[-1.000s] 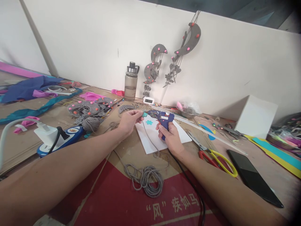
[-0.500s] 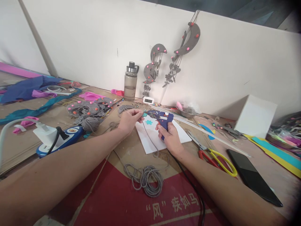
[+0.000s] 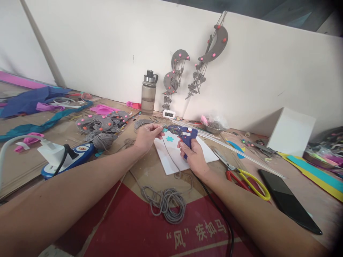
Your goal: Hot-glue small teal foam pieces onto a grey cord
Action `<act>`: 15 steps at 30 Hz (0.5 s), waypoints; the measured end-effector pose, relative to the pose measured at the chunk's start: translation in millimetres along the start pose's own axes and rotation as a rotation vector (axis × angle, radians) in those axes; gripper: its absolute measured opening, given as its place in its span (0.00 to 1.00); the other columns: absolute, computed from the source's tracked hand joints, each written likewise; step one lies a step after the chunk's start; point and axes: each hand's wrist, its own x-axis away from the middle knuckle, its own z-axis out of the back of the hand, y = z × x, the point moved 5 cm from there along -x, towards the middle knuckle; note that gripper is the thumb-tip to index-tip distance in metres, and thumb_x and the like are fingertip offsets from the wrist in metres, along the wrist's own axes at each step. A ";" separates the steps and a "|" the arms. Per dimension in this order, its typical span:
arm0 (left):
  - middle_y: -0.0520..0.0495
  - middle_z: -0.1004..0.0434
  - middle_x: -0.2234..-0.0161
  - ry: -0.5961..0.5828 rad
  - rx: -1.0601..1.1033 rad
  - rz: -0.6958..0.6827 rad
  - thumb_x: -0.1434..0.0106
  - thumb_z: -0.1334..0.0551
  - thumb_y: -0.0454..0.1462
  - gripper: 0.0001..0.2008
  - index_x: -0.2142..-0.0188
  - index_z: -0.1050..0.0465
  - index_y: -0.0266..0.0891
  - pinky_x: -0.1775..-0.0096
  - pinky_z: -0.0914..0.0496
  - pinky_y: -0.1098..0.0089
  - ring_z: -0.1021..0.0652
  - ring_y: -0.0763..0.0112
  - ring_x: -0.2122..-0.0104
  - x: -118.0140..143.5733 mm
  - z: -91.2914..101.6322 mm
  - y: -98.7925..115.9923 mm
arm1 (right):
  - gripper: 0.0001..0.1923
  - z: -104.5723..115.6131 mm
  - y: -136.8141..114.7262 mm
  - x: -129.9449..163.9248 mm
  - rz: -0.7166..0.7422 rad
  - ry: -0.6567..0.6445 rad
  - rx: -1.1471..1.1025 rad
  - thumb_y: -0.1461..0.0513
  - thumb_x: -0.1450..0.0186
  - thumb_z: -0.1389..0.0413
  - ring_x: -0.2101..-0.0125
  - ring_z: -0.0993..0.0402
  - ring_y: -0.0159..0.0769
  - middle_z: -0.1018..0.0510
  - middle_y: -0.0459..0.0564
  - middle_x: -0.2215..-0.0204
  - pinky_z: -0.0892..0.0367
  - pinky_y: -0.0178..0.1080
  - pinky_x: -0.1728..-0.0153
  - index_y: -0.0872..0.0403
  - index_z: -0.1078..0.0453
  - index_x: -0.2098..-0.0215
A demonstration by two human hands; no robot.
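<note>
My right hand (image 3: 193, 152) is wrapped round a blue hot glue gun (image 3: 189, 135), its nozzle pointing left. Between the thumb and fingers of my left hand (image 3: 149, 138) is a small teal felt piece (image 3: 164, 130), right at the nozzle tip; its shape is mostly hidden. From there a grey cord (image 3: 169, 154) runs down to a loose coil (image 3: 173, 207) on the red-printed cardboard. Below the gun lies a white board (image 3: 171, 162) with a teal flower cutout (image 3: 169, 139) on it.
Scissors (image 3: 241, 175) and a black phone (image 3: 289, 200) lie at right, near clear glue sticks (image 3: 249, 157). A water bottle (image 3: 149, 93) stands at the back wall, where grey moon hangings (image 3: 218, 44) hang. A power strip (image 3: 69, 160) sits left, beside grey yarn (image 3: 104, 141).
</note>
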 end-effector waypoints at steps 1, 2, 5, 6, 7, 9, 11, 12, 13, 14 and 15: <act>0.48 0.24 0.79 0.003 -0.001 0.000 0.47 0.34 0.40 0.10 0.71 0.27 0.34 0.74 0.32 0.72 0.28 0.76 0.80 0.2 -0.2 0.5 | 0.13 0.2 0.6 0.0 -0.001 0.004 0.003 0.53 0.38 0.47 0.80 0.39 0.27 0.28 0.45 0.71 0.39 0.35 0.78 0.53 0.39 0.64; 0.48 0.24 0.79 0.005 -0.004 -0.001 0.47 0.34 0.40 0.10 0.72 0.27 0.34 0.74 0.32 0.72 0.28 0.76 0.80 0.5 -0.4 1.0 | 0.12 0.3 1.1 0.0 -0.001 0.007 0.008 0.53 0.38 0.47 0.80 0.39 0.28 0.28 0.45 0.71 0.39 0.35 0.78 0.53 0.39 0.64; 0.48 0.24 0.79 0.008 -0.009 -0.006 0.47 0.34 0.39 0.09 0.72 0.27 0.34 0.74 0.32 0.72 0.28 0.76 0.80 0.7 -0.8 2.4 | 0.12 1.0 1.6 0.4 0.005 0.017 0.020 0.53 0.38 0.47 0.80 0.38 0.28 0.28 0.45 0.70 0.39 0.35 0.78 0.53 0.39 0.64; 0.48 0.24 0.79 0.008 -0.008 -0.007 0.47 0.34 0.39 0.09 0.72 0.27 0.34 0.74 0.32 0.72 0.28 0.76 0.80 0.6 -0.7 2.5 | 0.12 1.2 1.4 0.6 0.005 0.019 0.021 0.52 0.38 0.47 0.80 0.38 0.28 0.28 0.45 0.70 0.39 0.35 0.78 0.52 0.39 0.64; 0.48 0.24 0.79 0.008 -0.007 -0.007 0.47 0.34 0.39 0.09 0.72 0.27 0.34 0.74 0.32 0.73 0.28 0.76 0.80 0.4 -0.5 2.4 | 0.12 1.3 1.1 0.7 0.004 0.021 0.022 0.52 0.38 0.47 0.80 0.38 0.28 0.28 0.45 0.71 0.39 0.35 0.78 0.52 0.38 0.64; 0.48 0.24 0.79 0.006 -0.006 -0.007 0.47 0.34 0.39 0.09 0.71 0.26 0.33 0.74 0.32 0.73 0.28 0.77 0.80 -0.2 0.1 1.5 | 0.12 1.5 0.8 0.8 -0.002 0.021 0.019 0.52 0.38 0.47 0.80 0.39 0.28 0.29 0.44 0.73 0.39 0.35 0.78 0.53 0.38 0.65; 0.48 0.24 0.79 0.011 0.001 -0.007 0.47 0.34 0.40 0.10 0.71 0.26 0.33 0.74 0.32 0.73 0.28 0.77 0.80 -1.2 1.3 0.2 | 0.13 1.2 1.6 0.6 -0.014 0.020 -0.007 0.52 0.38 0.46 0.80 0.39 0.27 0.29 0.43 0.74 0.40 0.35 0.78 0.53 0.38 0.65; 0.48 0.24 0.78 0.017 0.009 -0.003 0.47 0.34 0.40 0.10 0.71 0.26 0.33 0.74 0.32 0.73 0.28 0.77 0.80 -1.7 2.0 -0.5 | 0.13 1.0 2.5 0.3 -0.017 0.018 -0.035 0.52 0.39 0.46 0.80 0.39 0.27 0.29 0.43 0.73 0.40 0.34 0.78 0.53 0.38 0.66; 0.48 0.24 0.78 0.027 0.020 0.005 0.47 0.34 0.39 0.10 0.71 0.26 0.33 0.73 0.32 0.73 0.27 0.77 0.79 -2.1 2.9 -1.2 | 0.12 0.6 3.5 0.0 -0.019 0.016 -0.070 0.53 0.39 0.45 0.80 0.40 0.26 0.29 0.43 0.72 0.40 0.34 0.79 0.53 0.38 0.66; 0.48 0.24 0.78 0.039 0.036 0.016 0.47 0.34 0.39 0.09 0.72 0.27 0.33 0.73 0.32 0.74 0.27 0.77 0.79 -2.6 3.8 -1.8 | 0.12 0.1 4.5 -0.4 -0.019 0.011 -0.108 0.53 0.39 0.45 0.80 0.40 0.26 0.28 0.43 0.71 0.40 0.34 0.79 0.52 0.38 0.66; 0.48 0.25 0.78 0.055 0.055 0.029 0.47 0.34 0.39 0.09 0.72 0.27 0.33 0.73 0.32 0.74 0.27 0.77 0.79 -2.9 4.8 -2.4 | 0.12 -0.3 5.1 -1.0 -0.015 0.006 -0.146 0.53 0.39 0.45 0.80 0.41 0.26 0.28 0.43 0.70 0.40 0.34 0.79 0.52 0.38 0.66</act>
